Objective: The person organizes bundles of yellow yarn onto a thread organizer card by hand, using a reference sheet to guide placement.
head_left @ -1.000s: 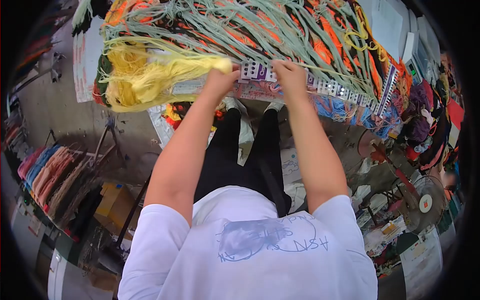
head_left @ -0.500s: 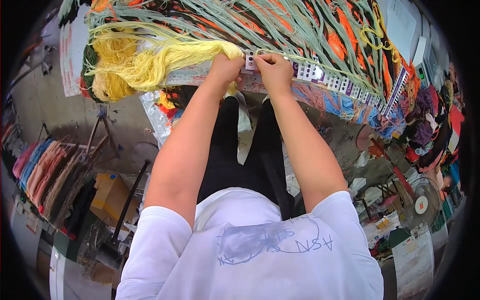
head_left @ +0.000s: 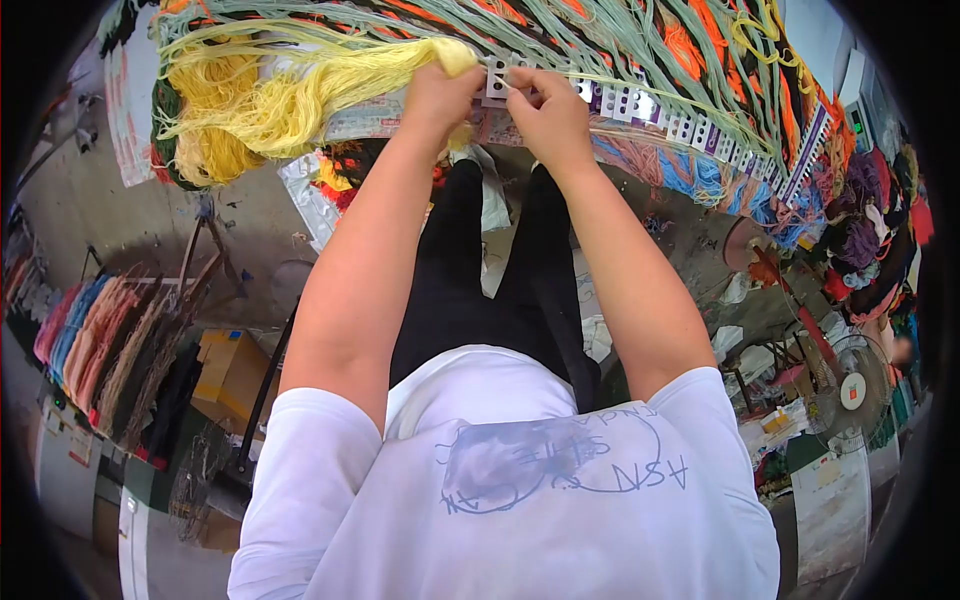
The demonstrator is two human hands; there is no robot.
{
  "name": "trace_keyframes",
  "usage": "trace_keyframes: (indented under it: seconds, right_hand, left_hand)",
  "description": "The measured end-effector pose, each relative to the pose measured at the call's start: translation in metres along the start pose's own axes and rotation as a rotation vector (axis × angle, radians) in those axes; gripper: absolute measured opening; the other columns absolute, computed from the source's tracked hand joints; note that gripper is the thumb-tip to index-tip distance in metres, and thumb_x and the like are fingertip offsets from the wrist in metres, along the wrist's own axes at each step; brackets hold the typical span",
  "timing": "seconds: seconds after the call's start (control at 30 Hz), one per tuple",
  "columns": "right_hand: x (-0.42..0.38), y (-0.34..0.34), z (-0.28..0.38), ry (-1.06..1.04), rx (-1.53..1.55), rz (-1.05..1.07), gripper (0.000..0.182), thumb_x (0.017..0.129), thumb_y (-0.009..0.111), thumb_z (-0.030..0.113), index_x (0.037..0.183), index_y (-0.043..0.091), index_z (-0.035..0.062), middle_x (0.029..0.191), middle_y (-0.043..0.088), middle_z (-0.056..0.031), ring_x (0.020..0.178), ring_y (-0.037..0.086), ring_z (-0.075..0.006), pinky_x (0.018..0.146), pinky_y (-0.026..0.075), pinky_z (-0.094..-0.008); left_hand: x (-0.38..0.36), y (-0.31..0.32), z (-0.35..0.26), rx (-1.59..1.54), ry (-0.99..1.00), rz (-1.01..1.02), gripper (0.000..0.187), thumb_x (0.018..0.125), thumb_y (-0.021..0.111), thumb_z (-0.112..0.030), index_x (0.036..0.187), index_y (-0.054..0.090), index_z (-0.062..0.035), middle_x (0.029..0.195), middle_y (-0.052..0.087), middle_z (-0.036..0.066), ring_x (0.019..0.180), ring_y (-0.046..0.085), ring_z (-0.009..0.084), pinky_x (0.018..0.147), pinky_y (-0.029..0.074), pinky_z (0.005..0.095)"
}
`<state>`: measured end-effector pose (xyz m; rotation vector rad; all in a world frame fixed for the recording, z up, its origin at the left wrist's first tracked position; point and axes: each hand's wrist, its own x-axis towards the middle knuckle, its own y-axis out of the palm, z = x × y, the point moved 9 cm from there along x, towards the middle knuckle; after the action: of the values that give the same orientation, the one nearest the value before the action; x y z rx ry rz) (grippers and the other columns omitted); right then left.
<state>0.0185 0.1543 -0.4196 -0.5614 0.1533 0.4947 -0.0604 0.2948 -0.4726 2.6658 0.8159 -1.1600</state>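
Head view. Both hands work at the near edge of the worktop [head_left: 368, 119], apart from each other, a small gap between them.

Left hand [head_left: 437, 100]: closed on one end of the yellow thread [head_left: 345, 85]. The loose bundle spreads from the fist out to the left over the worktop; a rounded tuft stands above the knuckles.

Right hand [head_left: 551, 116]: thumb and forefinger drawn near each other beside the punched card [head_left: 496, 80], which shows between the hands. Cannot tell whether they pinch a strand or the card's edge.

A thin pale strand runs rightward from near the right fingertips, over the row of cards [head_left: 625, 104]. The row follows the worktop edge to the right of the hands, dark holes showing.

Beyond the hands: long green strands [head_left: 470, 32] lying slantwise, orange strands [head_left: 684, 52] among them. Below the cards, right of the hands, blue yarn [head_left: 705, 184] hangs with pink. Far right, a device [head_left: 868, 105] with a small green display; purple yarn [head_left: 862, 238] nearer the person.

Lower left of the hands, skeins [head_left: 98, 325] hang in a row, a cardboard box [head_left: 229, 378] beside them. Lower right, a fan [head_left: 852, 391].
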Motion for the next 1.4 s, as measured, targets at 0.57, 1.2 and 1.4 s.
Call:
trace_keyframes:
  seconds: [0.57, 1.2, 1.4]
  right_hand:
    - [0.007, -0.014, 0.065, -0.312, -0.271, 0.098, 0.008, 0.077, 0.056, 0.01, 0.084, 0.052, 0.008, 0.08, 0.059, -0.0102, 0.078, 0.058, -0.0331, 0.066, 0.047, -0.0432]
    - [-0.017, -0.047, 0.13, -0.107, 0.08, -0.015, 0.017, 0.082, 0.058, 0.019, 0.091, 0.061, 0.0047, 0.083, 0.06, -0.0117, 0.079, 0.06, -0.0235, 0.07, 0.047, -0.0325]
    - [-0.079, -0.085, 0.276, -0.2, 0.453, 0.309, 0.021, 0.079, 0.068, 0.017, 0.094, 0.065, 0.0021, 0.081, 0.057, -0.0011, 0.075, 0.053, -0.0094, 0.064, 0.044, -0.0251]
  left_hand:
    - [-0.017, 0.031, -0.036, -0.076, 0.171, 0.432, 0.007, 0.079, 0.059, -0.005, 0.085, 0.055, -0.0028, 0.069, 0.056, 0.001, 0.065, 0.058, 0.011, 0.052, 0.045, 0.0269]
    - [-0.147, -0.14, -0.209, -0.34, 0.258, 0.008, 0.016, 0.092, 0.048, -0.016, 0.103, 0.053, -0.0059, 0.122, 0.052, 0.014, 0.093, 0.059, 0.0219, 0.064, 0.051, 0.0284]
    - [-0.246, -0.02, -0.233, -0.693, 0.156, 0.591, 0.04, 0.094, 0.042, -0.022, 0.124, 0.044, 0.0044, 0.138, 0.036, 0.017, 0.124, 0.04, 0.026, 0.103, 0.033, 0.0384]
